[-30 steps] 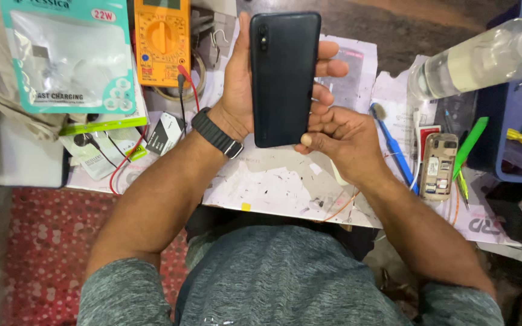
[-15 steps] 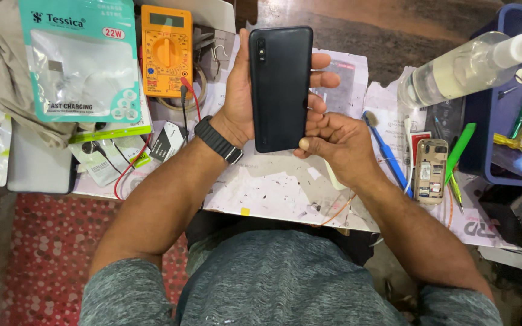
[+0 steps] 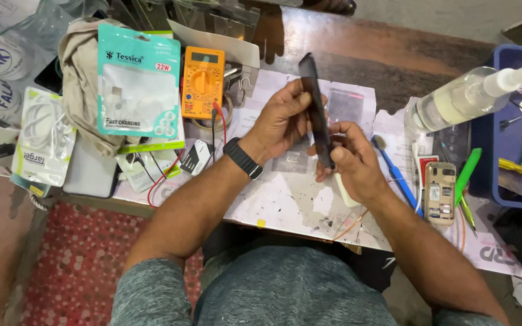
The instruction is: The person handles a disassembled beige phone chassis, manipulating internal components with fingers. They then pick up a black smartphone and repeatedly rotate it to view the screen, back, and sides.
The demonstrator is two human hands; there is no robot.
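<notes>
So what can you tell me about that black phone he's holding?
The phone is slim, black and smooth, probably plastic. It is turned edge-on to the camera, so only its thin side shows, standing nearly upright above the table. The left hand grips its upper part and the right hand pinches its lower end. Its screen cannot be seen.
</notes>
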